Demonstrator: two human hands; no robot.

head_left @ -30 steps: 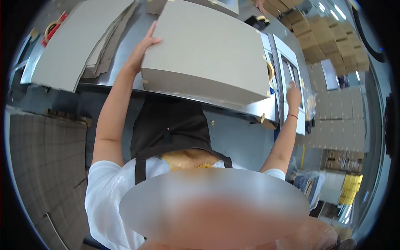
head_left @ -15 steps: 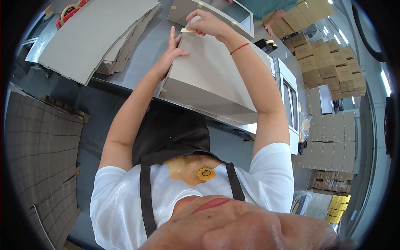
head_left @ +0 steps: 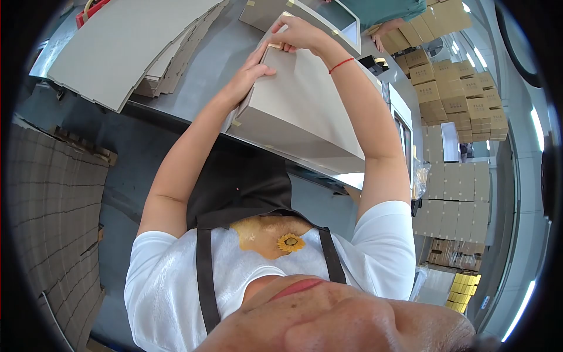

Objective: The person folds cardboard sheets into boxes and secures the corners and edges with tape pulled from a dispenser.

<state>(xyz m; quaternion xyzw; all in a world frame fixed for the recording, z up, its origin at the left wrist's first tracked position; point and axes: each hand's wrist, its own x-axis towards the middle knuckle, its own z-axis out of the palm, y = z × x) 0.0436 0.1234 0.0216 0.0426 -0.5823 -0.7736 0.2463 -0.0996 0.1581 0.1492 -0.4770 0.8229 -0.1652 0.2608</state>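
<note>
A grey cardboard box [head_left: 305, 97] lies on the metal worktable in front of me. My left hand [head_left: 249, 76] rests against its left edge, fingers stretched along the side and thumb over the top face. At the box's far left corner, my right hand [head_left: 296, 34] pinches a short strip of pale tape [head_left: 274, 45], pressing it at the edge. The fingertips of both hands are close together there. Small tape pieces also show on the box's near corner.
A stack of grey cardboard sheets [head_left: 129, 53] lies at the left. Beyond the box stand a windowed box [head_left: 316, 20] and a black tape dispenser [head_left: 375, 63]. White-framed boxes [head_left: 399, 111] sit at the right. Another person's hand [head_left: 377, 41] rests at the table's far side.
My left hand has moved up along the box edge, its fingers now lying against the side near the tape. The tape strip has been brought down onto the corner by my right hand.
</note>
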